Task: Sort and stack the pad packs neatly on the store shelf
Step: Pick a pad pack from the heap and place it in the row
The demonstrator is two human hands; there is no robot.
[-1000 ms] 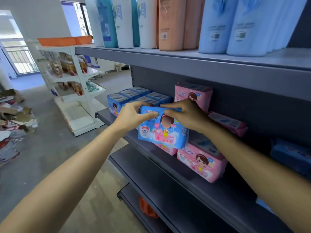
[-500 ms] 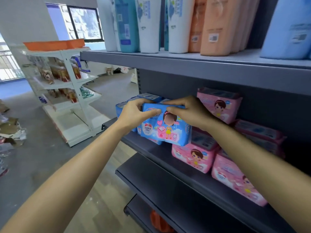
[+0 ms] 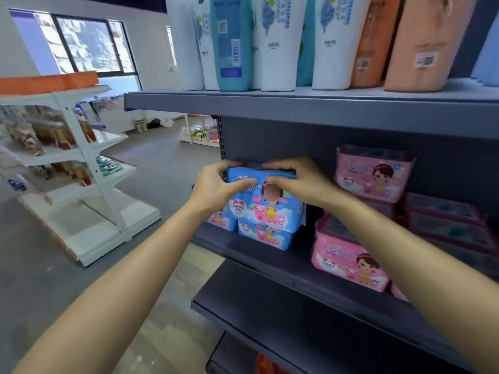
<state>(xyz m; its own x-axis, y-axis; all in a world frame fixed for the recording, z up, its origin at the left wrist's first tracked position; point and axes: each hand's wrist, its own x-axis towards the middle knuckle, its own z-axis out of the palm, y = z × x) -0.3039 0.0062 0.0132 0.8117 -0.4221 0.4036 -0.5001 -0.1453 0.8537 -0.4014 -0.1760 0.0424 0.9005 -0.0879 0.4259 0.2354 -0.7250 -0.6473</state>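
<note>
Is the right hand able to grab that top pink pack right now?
Probably not yet. The right hand and left hand both grip the blue pack. The pink pack sits just beside it, nothing between, so once freed it likely could.

both hands (image 3: 266, 186) holding blue pack (image 3: 270, 203), shelf (image 3: 270, 255)

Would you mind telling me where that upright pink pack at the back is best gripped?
Grip the upright pink pack by its top edge, coming from the front and above. It stands upright on a flat pink pack with open space above, like the blue pack that the left hand and right hand pinch.
</note>
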